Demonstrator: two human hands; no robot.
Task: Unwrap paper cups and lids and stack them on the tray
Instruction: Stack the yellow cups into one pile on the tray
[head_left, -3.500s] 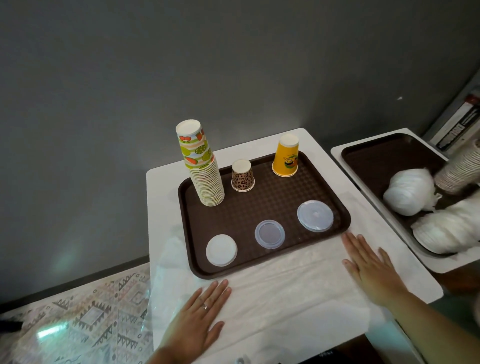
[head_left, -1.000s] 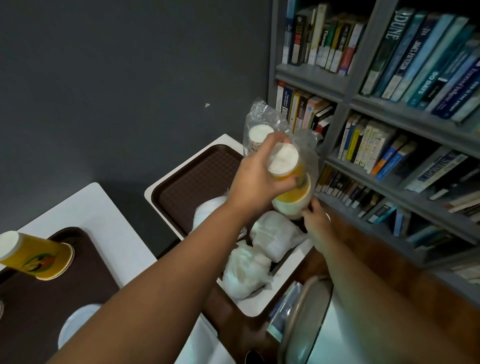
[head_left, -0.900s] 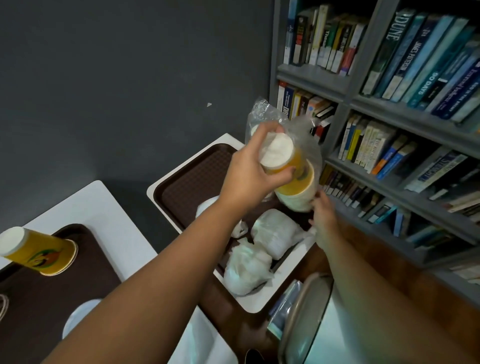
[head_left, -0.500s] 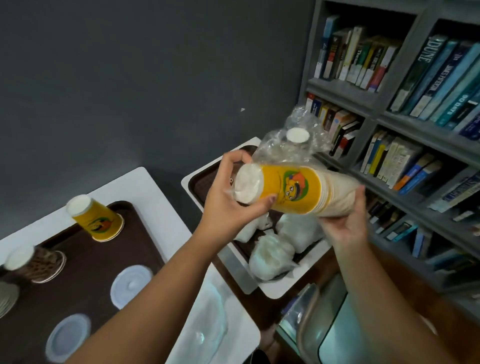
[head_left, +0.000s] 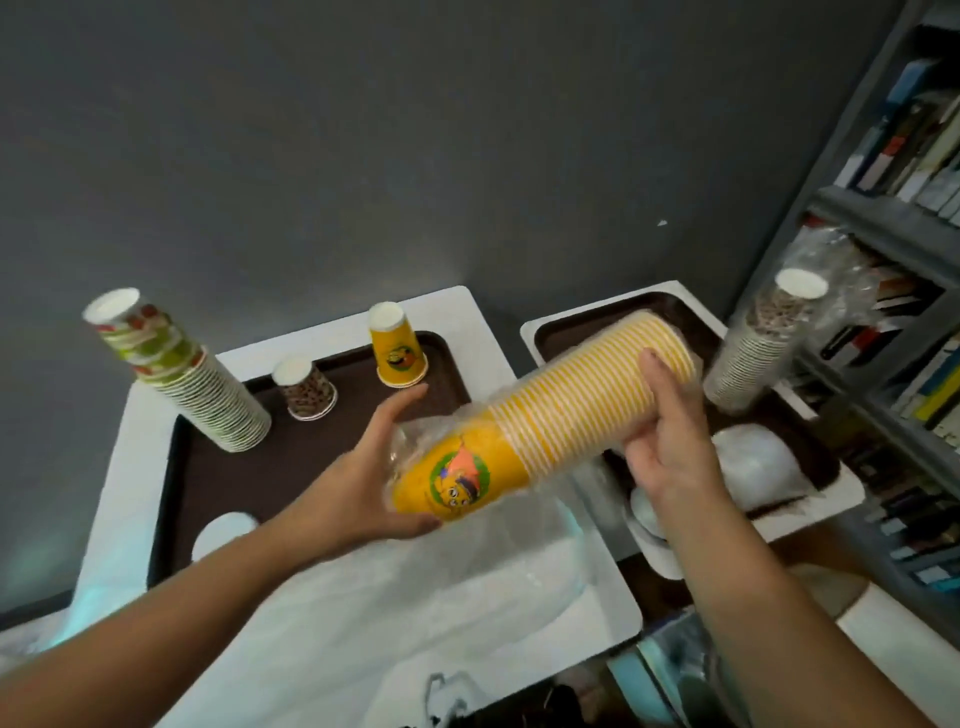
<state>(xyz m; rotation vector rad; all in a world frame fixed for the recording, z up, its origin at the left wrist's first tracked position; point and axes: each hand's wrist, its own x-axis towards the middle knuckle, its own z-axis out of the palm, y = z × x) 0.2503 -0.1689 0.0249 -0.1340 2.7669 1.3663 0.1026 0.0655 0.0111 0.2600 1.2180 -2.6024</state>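
A long stack of yellow paper cups (head_left: 545, 415) in clear plastic wrap lies sideways in the air between the two trays. My left hand (head_left: 363, 483) grips its closed end. My right hand (head_left: 670, 441) holds it near the open end. On the left brown tray (head_left: 218, 478) stand a tall fruit-print cup stack (head_left: 182, 374), a single leopard-print cup (head_left: 306, 387) and a single yellow cup (head_left: 397, 345), all upside down. A white lid (head_left: 223, 535) lies on the tray's near part.
The right brown tray (head_left: 582, 322) holds a wrapped leopard-print cup stack (head_left: 758, 348) and white wrapped lid bundles (head_left: 758, 462). Loose clear plastic (head_left: 415, 597) covers the white table's near part. A bookshelf (head_left: 893, 208) stands at the right, a grey wall behind.
Both hands went from lying flat on the table to the right tray, lifted the wrapped yellow cup stack and carried it left, now sideways over the gap between the trays.
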